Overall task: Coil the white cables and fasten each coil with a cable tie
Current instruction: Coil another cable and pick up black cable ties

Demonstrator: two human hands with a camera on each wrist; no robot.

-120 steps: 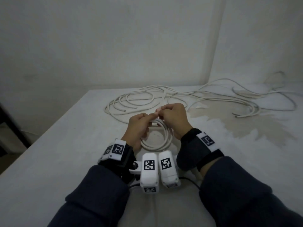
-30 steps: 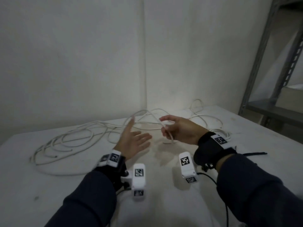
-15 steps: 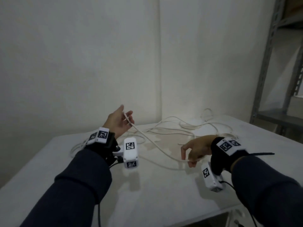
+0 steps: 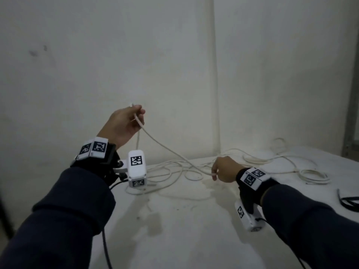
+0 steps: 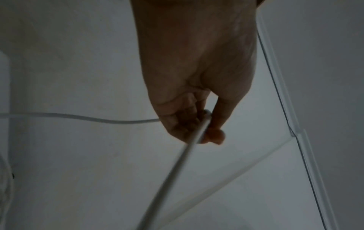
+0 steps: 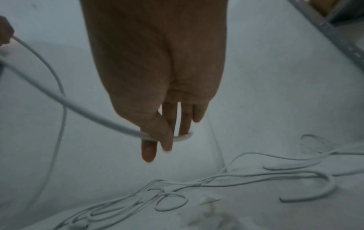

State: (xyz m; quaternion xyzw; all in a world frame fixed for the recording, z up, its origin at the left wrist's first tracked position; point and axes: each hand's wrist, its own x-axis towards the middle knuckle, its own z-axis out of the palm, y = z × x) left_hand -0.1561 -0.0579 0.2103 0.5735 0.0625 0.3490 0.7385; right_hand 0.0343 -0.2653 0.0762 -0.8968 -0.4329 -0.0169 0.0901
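Observation:
One white cable (image 4: pixel 165 147) runs taut from my raised left hand (image 4: pixel 138 115) down and right to my right hand (image 4: pixel 214 172) just above the table. The left hand grips it near its end, fingers curled round it (image 5: pixel 204 129), and the tip pokes out above the fist. The right hand pinches the cable between thumb and fingers (image 6: pixel 163 140). More white cable (image 4: pixel 174 169) lies in loose loops on the table behind both hands, with another tangle (image 4: pixel 281 160) at the back right. Black cable ties (image 4: pixel 347 200) lie at the right edge.
The white table (image 4: pixel 174 230) stands in a corner, with plain walls behind and to the right. A grey metal shelf upright (image 6: pixel 334 35) rises at the far right. The loose loops (image 6: pixel 197 186) spread below my right hand. A stain marks the tabletop near the middle.
The left hand has risen higher with the cable end, drawing the cable tauter. The right hand stays low on the cable. Four seconds ago both hands held a small coil.

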